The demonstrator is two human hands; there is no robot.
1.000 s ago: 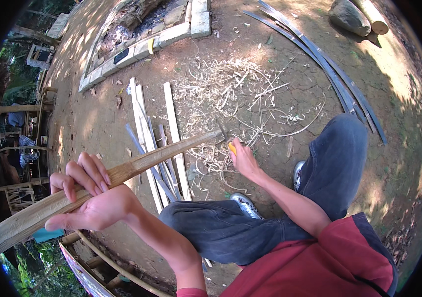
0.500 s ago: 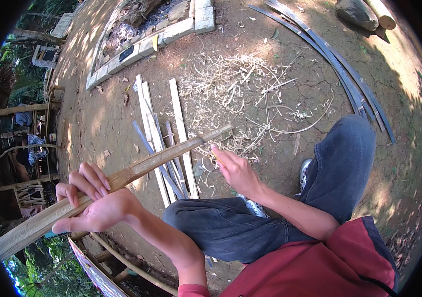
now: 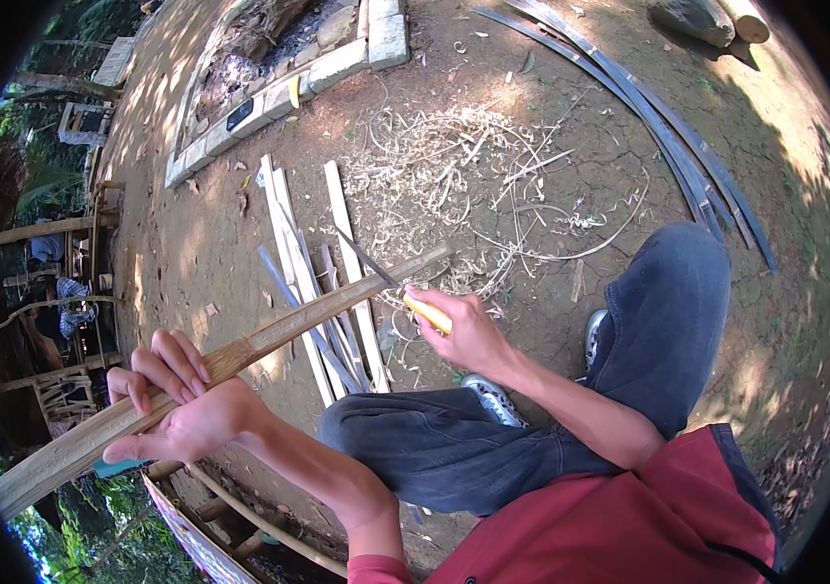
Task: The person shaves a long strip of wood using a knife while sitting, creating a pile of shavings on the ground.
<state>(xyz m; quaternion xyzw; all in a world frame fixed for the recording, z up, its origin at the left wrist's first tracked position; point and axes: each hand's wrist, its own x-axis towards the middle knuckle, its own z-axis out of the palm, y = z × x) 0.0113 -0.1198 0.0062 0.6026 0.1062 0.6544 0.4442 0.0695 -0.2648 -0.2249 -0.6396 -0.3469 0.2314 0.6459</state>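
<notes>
A long split bamboo pole [image 3: 288, 329] runs slantwise from the lower left up to the middle of the view. My left hand [image 3: 177, 404] is closed round its thicker part, palm up. In my right hand [image 3: 473, 336] is a knife [image 3: 429, 313] with a yellow handle. Its thin dark blade crosses the pole near the narrow far end and points up and left. The blade seems to rest on the pole's surface.
Pale bamboo strips [image 3: 347, 234] lie beyond the pole, with curled shavings [image 3: 434, 161] right of them. Long dark strips [image 3: 668, 127] curve across the ground at far right. A stone-edged fire pit [image 3: 337, 66] bears a dark phone-like slab [image 3: 239, 114]. A rock [image 3: 692, 21] sits farther off.
The knife has turned, so its blade and yellow handle now show plainly. My right hand has shifted slightly; my left hand keeps its grip. The whole view has moved a little.
</notes>
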